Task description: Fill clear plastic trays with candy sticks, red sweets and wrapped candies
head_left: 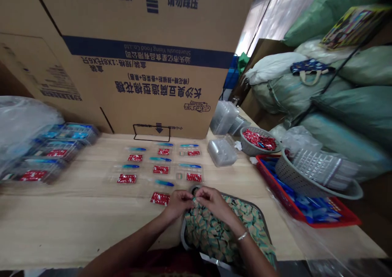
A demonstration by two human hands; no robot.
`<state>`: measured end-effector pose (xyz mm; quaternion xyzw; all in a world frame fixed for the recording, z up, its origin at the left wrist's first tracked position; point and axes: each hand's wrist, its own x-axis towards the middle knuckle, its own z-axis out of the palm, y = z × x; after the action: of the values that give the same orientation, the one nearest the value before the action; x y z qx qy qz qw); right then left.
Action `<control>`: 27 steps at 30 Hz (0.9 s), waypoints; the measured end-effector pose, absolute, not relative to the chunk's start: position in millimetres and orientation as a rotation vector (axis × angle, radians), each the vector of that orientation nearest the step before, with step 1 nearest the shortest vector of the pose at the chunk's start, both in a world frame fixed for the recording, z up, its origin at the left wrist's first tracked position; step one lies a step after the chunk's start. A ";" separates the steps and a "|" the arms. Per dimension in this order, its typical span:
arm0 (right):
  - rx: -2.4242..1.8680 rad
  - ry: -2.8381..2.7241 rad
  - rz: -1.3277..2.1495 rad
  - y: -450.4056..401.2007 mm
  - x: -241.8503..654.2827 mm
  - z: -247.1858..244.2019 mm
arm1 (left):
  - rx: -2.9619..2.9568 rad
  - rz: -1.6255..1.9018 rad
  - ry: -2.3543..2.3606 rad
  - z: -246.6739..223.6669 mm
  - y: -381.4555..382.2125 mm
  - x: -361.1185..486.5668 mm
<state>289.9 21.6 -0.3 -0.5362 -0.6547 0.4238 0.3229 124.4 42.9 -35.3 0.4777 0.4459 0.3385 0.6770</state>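
At the far left of the wooden table (76, 216), you have stacked clear plastic trays (50, 152) holding red and blue packets. Next come rows of open clear trays (159, 162) with red sachets and blue sticks; the nearest red sachet (159, 198) lies just beside your left hand (179, 203), so that hand is nearer to it than your right hand (214, 201). Both hands are drawn narrow, their fingertips (186, 194) meeting in a pinch on a small packet (194, 200), too small to make out. The packet sits directly above the left end of a metal tray (260, 216), whose heap of green-and-tan sachets (226, 232) runs away from you along its long axis. Further right are a grey basket of red sachets (259, 140) and a red crate of blue packets (337, 224).
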 end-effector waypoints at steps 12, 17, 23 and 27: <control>-1.646 -1.833 0.841 21.4 296.4 -3.0 | 0.779 0.767 0.995 -22.1 32.6 118.1; -1.857 -2.184 0.600 28.6 299.2 -2.6 | 0.805 0.774 1.013 -24.0 33.0 114.7; -1.662 -1.898 0.840 12.2 294.6 0.5 | 0.752 0.743 1.037 -22.8 30.5 117.7; -1.347 -1.580 1.255 2.9 283.9 -3.7 | 0.810 0.766 1.017 -18.7 30.0 123.3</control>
<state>283.9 2.9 -3.7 -0.5201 -0.6099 0.4847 0.3501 123.3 30.0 -18.7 0.3678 0.4615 0.3476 0.7286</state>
